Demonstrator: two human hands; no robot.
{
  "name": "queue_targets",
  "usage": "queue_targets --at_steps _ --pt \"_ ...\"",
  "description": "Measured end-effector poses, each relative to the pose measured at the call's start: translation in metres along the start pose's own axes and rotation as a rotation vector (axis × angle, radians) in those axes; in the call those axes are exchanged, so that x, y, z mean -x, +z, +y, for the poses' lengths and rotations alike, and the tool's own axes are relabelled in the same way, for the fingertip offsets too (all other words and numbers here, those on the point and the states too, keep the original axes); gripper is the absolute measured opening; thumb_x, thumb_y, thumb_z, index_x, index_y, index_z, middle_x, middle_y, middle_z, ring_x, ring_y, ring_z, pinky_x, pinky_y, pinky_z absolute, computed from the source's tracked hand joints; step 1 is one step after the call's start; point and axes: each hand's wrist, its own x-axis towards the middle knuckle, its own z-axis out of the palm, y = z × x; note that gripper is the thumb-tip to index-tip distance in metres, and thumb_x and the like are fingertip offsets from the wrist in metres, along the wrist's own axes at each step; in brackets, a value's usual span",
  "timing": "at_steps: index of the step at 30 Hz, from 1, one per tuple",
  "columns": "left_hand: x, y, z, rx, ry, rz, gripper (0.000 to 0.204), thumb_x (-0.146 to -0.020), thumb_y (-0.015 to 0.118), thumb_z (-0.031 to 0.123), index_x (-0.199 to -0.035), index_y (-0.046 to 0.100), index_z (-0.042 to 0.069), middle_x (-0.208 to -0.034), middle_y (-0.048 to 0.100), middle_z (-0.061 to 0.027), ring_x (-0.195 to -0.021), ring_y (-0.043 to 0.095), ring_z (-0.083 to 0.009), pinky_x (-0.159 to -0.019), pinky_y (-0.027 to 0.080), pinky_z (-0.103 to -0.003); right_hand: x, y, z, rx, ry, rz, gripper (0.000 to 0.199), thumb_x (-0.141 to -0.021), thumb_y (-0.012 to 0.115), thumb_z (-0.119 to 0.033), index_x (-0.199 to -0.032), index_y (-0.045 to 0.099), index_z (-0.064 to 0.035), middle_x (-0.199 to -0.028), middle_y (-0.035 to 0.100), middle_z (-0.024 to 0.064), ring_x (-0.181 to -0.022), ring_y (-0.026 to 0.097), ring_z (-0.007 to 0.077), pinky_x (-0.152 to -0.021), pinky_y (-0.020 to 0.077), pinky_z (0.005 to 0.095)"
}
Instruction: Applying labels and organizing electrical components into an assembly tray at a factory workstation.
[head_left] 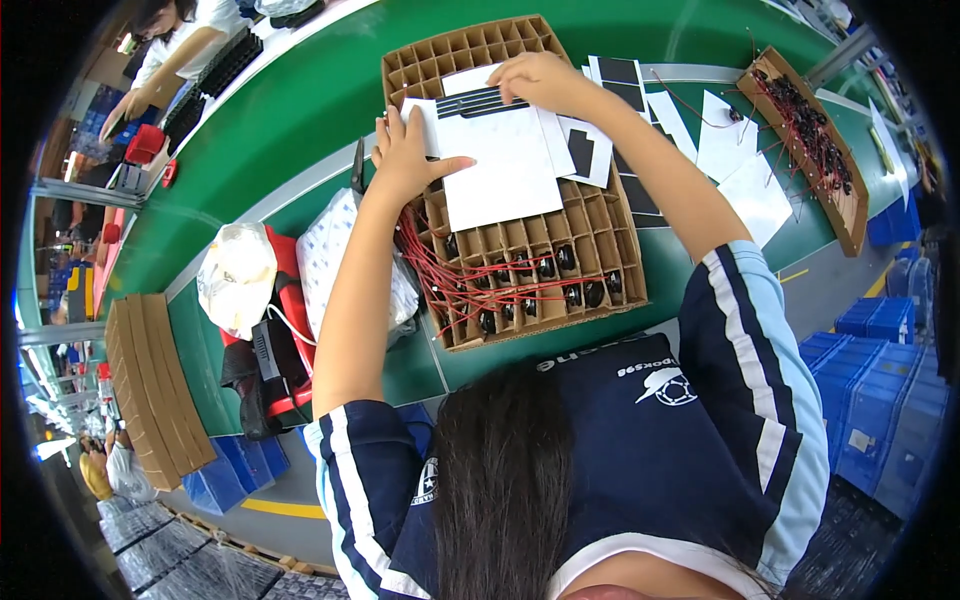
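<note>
A white sheet (pixel 505 180) with black strips (pixel 480 103) along its far end lies over a cardboard divider box (pixel 600 225). My left hand (pixel 405 160) rests at the sheet's left edge, fingers spread and thumb stretched onto the paper. At the far end, my right hand (pixel 535 80) has its fingers bent down together on the black strips; whatever is between the fingertips is hidden. In the near cells sit small round black parts (pixel 545 266) with red wires (pixel 440 270) trailing out at the left.
To the right lie white sheets with black pieces (pixel 590 150) and a carton of black parts with red wires (pixel 800 130). Left of the box are a plastic-wrapped bundle (pixel 335 260) and a red-and-black item (pixel 290 320). Another person (pixel 180 50) works at the far left.
</note>
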Motion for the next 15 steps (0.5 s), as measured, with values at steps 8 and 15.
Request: queue_targets --at_steps 8,15 --pt "0.0 -0.002 0.004 0.001 0.007 -0.014 0.114 -0.048 0.067 0.066 -0.13 0.023 0.0 -0.134 0.013 -0.0311 -0.125 0.008 -0.0469 -0.096 0.015 -0.058 -0.013 0.043 -0.009 0.132 -0.112 0.113 0.023 -0.079 0.054 -0.014 -0.1 0.062 -0.0156 -0.125 0.044 0.0074 -0.113 0.037 0.0305 -0.097 0.0286 0.038" --pt "0.002 0.002 0.004 -0.002 0.005 -0.012 0.115 -0.048 0.067 0.066 -0.13 0.023 0.0 -0.134 0.011 -0.0313 -0.125 0.008 -0.0478 -0.095 0.015 -0.059 -0.008 0.014 -0.004 -0.213 -0.056 -0.054 0.017 -0.081 0.054 -0.019 -0.09 0.064 -0.0082 -0.11 0.055 0.0086 -0.1 0.051 0.0215 -0.088 0.0386 0.0319"
